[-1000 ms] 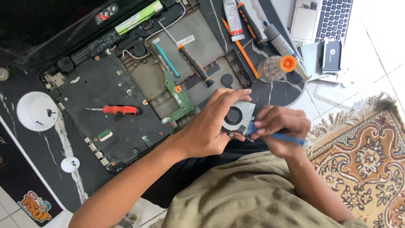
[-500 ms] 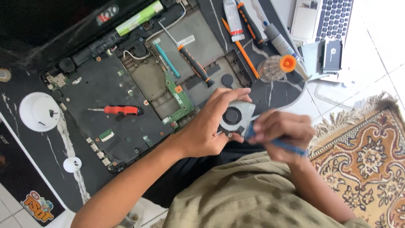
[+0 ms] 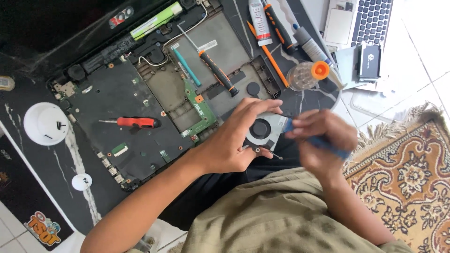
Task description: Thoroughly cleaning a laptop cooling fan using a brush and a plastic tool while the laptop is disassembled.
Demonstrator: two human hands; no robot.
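Black-and-grey laptop cooling fan (image 3: 263,129), held off the bench near the open laptop chassis (image 3: 136,117). Left hand (image 3: 234,140) grasps it round the casing; it has tilted and shifted slightly right since a second ago. Right hand (image 3: 323,136) is clenched on a blue-handled tool (image 3: 323,143), now blurred with motion at the fan's right edge, so work on the fan is under way. Further left: red screwdriver (image 3: 136,122), white dish (image 3: 46,123).
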